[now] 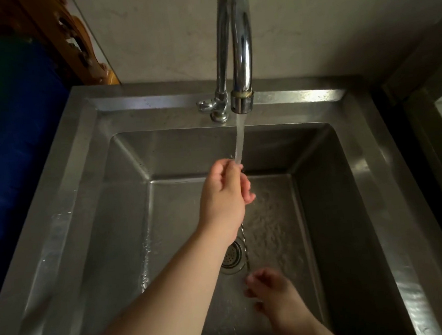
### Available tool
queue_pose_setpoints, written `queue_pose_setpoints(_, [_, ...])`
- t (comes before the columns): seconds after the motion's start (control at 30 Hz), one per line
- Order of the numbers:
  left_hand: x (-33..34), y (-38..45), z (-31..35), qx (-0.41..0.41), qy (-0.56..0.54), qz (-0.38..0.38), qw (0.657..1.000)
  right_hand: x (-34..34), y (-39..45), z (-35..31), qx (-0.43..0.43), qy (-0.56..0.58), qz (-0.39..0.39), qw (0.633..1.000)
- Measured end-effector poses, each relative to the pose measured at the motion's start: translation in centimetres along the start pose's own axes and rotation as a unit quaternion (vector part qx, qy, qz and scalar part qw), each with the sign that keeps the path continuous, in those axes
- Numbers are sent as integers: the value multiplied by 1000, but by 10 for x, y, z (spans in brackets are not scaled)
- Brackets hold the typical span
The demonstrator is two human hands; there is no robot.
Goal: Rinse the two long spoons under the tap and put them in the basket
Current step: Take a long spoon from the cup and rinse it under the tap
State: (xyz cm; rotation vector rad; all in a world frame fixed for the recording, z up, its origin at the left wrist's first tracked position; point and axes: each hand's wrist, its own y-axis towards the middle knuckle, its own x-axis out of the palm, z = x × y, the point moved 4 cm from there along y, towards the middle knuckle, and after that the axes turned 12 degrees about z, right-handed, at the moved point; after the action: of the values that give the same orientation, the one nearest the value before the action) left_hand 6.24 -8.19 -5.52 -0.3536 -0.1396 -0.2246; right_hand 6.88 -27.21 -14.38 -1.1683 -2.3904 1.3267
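Two hands, left (226,193), right (270,286), one spoon (245,247)

Grey wall (150,27) (dim), carved wood (80,46).

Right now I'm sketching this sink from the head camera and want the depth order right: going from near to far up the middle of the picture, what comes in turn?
Right hand → drain strainer → left hand under the water stream → tap spout → back wall.

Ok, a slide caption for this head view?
Left hand and right hand hold a twisted-handle spoon under the running tap over the sink.
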Motion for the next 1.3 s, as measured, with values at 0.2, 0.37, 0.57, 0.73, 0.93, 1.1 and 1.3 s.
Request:
queue_pose_setpoints(0.2, [1, -3, -9, 17, 43, -45, 998, 6, -11, -17, -147, -199, 0, 969])
queue_pose_setpoints(0.37, [-1, 3, -15, -17, 20, -15, 1000, 12, -9, -32, -220, -194, 25, 956])
queue_pose_setpoints(0.57, [-20, 12, -34, -4, 162, 9, 987, 19, 25, -27, -202, -207, 57, 956])
queue_pose_setpoints(0.73, [-46, 16, -40, 44, 234, 53, 970, 5, 78, 0, -146, -281, 131, 939])
queue_pose_setpoints(0.93, [-61, 20, -44, 80, 273, 45, 958, 5, 124, 28, -104, -329, 165, 924])
queue_pose_setpoints(1.1, [-61, 28, -41, 126, 310, 44, 941, 17, 136, 41, -91, -339, 179, 919])
queue_pose_setpoints(1.3, [-59, 26, -34, 172, 336, 36, 925, 19, 141, 55, -86, -374, 205, 900])
